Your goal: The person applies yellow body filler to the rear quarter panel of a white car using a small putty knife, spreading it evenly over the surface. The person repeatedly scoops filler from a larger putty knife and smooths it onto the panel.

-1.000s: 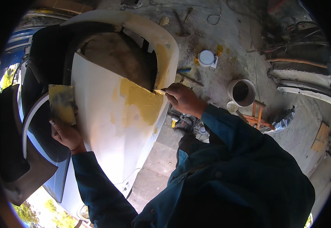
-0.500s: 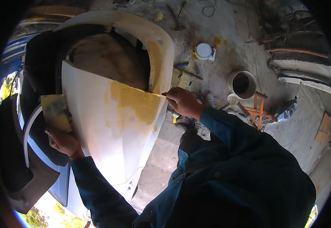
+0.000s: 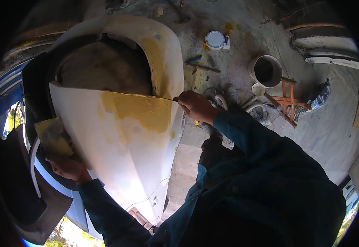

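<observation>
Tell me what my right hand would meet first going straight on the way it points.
Likely the white car panel, at its edge by the yellow patch. Your right hand looks almost there, though depth is unclear.

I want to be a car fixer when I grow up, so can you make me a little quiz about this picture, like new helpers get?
1. What does the left grip hold?
a) a hammer
b) a smeared square board
c) a cup

2. True or false: floor shows between the round can and the open bucket.

3. Which grip is by the edge of the yellow patch on the white panel?

Key:
1. b
2. True
3. The right grip
</observation>
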Demonstrator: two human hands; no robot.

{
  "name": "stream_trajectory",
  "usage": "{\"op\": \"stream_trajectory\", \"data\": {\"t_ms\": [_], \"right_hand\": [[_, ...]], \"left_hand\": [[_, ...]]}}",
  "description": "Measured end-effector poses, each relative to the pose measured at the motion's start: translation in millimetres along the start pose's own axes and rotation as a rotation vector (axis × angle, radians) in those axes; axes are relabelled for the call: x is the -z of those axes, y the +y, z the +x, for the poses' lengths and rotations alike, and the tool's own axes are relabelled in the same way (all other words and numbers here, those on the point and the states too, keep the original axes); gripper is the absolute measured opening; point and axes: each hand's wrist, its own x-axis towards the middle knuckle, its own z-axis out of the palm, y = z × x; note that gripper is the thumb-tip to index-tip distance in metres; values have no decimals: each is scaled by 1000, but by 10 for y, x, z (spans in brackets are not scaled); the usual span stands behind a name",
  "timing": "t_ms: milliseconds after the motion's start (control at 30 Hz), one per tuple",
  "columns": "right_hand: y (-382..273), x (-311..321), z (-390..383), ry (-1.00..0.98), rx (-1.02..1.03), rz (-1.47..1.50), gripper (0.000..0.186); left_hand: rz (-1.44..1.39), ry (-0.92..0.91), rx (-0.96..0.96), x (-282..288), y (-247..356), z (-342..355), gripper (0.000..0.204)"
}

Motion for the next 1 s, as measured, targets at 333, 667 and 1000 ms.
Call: {"op": "stream_trajectory", "data": {"t_ms": [333, 667, 1000], "right_hand": [[91, -532, -329, 138, -99, -8, 23], [5, -927, -613, 167, -233, 42, 24], [-120, -960, -693, 358, -322, 197, 17]], "left_hand": [[172, -16, -318, -8, 302, 172, 75], [395, 77, -590, -41, 437, 215, 79], [-911, -140, 262, -127, 726, 174, 57]]}}
